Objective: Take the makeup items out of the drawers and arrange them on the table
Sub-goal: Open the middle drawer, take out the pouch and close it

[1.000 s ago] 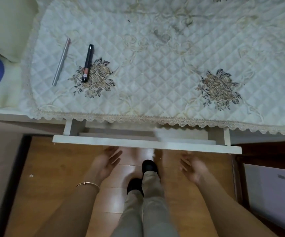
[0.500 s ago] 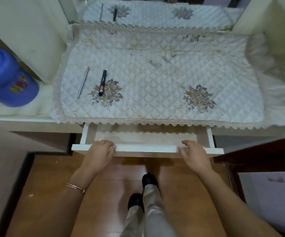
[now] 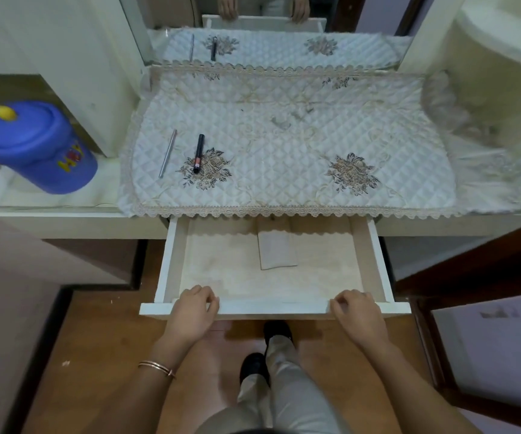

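The white drawer under the dressing table stands pulled far out. My left hand grips its front panel on the left, and my right hand grips the same panel on the right, fingers curled over the top edge. Inside I see only a pale liner and a flat folded paper near the back. On the quilted table cover lie a thin silver pencil and a black tube with a pink band, side by side at the left.
A blue lidded bucket sits on the low shelf at the left. A mirror rises behind the table. A white box stands on the floor at the right. My legs and dark shoes are below the drawer.
Both hands came up from below, took hold of the drawer front and pulled the drawer much farther out. The view also rose, showing the mirror.
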`<state>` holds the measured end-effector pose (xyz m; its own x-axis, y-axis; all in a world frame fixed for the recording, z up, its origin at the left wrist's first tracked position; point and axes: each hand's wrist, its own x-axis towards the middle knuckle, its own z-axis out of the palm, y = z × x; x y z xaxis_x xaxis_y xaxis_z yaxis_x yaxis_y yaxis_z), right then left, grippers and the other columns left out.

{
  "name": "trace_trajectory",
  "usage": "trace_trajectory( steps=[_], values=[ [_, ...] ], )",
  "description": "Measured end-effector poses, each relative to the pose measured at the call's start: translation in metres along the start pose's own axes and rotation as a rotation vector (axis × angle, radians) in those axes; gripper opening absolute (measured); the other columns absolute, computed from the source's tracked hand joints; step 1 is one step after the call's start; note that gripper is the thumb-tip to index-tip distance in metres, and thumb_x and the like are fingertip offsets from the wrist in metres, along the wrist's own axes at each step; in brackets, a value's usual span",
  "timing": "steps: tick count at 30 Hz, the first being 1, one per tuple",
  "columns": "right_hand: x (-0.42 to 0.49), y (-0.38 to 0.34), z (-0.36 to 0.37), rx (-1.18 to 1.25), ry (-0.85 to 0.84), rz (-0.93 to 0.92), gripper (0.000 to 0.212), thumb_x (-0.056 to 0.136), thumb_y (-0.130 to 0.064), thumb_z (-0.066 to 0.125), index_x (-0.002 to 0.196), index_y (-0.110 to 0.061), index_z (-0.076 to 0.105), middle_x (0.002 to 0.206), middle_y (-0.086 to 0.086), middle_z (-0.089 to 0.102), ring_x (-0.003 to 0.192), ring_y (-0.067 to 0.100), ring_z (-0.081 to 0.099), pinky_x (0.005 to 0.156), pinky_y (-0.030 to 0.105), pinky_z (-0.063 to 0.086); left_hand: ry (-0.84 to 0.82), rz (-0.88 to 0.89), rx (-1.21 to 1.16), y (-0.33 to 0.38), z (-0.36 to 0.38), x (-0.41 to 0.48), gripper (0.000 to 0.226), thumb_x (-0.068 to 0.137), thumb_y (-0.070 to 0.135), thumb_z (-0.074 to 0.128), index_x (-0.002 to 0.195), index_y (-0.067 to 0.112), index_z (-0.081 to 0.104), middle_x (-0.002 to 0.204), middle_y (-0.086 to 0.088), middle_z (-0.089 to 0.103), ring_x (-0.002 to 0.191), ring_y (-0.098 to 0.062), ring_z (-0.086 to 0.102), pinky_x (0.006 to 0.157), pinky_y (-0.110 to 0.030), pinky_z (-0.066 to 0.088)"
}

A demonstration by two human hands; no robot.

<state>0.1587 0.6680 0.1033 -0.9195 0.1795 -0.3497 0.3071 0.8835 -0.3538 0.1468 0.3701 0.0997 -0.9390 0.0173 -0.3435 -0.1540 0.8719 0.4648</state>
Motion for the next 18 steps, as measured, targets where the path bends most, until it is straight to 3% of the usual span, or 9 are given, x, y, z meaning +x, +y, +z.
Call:
trace_trajectory(
  steps=[4, 9, 14, 18],
  values=[
    [-0.021, 0.009, 0.007, 0.001, -0.040, 0.025, 0.025, 0.089, -0.027, 0.048, 0.069, -0.016, 0.056, 0.080, 0.007, 0.065, 0.087, 0.022, 0.051, 0.073, 0.036, 0.046, -0.047, -0.003, 0.015, -0.008, 0.010, -0.023, 0.033, 0.090, 0.024, 0.046, 0.059, 0.024, 0.037, 0.063, 0.007, 0.039, 0.071, -0.020, 0.046, 0.063, -0.029, 0.034],
    [-0.051, 0.013, 0.015, -0.050, -0.043, 0.023, 0.041, 0.089, -0.031, 0.047, 0.052, -0.026, 0.032, 0.059, -0.006, 0.044, 0.072, 0.017, 0.045, 0.065, 0.032, 0.037, -0.064, -0.046, -0.007, -0.019, 0.025, -0.048, 0.028, 0.091, 0.025, 0.046, 0.064, 0.021, 0.043, 0.061, 0.009, 0.038, 0.066, -0.014, 0.044, 0.061, -0.024, 0.031],
    [-0.052, 0.016, 0.017, -0.063, -0.069, 0.031, 0.038, 0.088, -0.034, 0.048, 0.053, -0.024, 0.037, 0.058, -0.008, 0.043, 0.070, 0.016, 0.046, 0.063, 0.030, 0.036, -0.066, -0.069, 0.004, -0.024, 0.032, -0.053, 0.024, 0.091, 0.025, 0.046, 0.067, 0.022, 0.045, 0.062, 0.011, 0.038, 0.070, -0.016, 0.046, 0.063, -0.025, 0.033],
    [-0.033, 0.008, 0.022, -0.012, -0.189, 0.066, 0.028, 0.089, -0.032, 0.048, 0.065, -0.018, 0.052, 0.068, -0.001, 0.059, 0.068, 0.017, 0.054, 0.060, 0.029, 0.042, -0.116, -0.098, -0.044, -0.030, 0.028, -0.044, 0.019, 0.091, 0.021, 0.043, 0.074, 0.021, 0.051, 0.067, 0.005, 0.054, 0.068, -0.017, 0.055, 0.058, -0.024, 0.039]
  ],
)
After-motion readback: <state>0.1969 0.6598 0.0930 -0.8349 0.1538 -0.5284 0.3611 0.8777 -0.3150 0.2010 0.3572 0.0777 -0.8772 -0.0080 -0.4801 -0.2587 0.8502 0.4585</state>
